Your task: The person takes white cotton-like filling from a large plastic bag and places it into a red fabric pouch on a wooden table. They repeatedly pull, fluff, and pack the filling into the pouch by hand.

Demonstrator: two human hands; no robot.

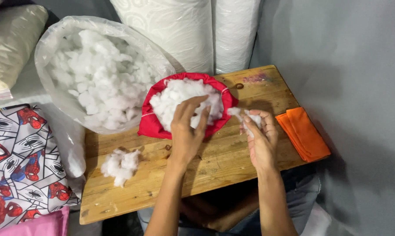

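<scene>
Wooden worktop [232,157] carries red cover [150,124] at centre. Left hand [186,131] presses its stuffing [180,100], fingers spread; right hand [261,140] pinches a fibre tuft [249,118]. Risk: overfilled stuffing spilling out.

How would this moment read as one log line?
left hand: pressing stuffing in red cover | right hand: holding tuft | board

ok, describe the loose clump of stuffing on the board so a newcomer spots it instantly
Start at the wooden board across the person's lap. Near its left end, below the big clear bag of white stuffing, lies a small white fluffy clump. Unlike the stuffing in the red fabric cover or the tuft in the right hand, it lies bare on the wood, untouched.
</scene>
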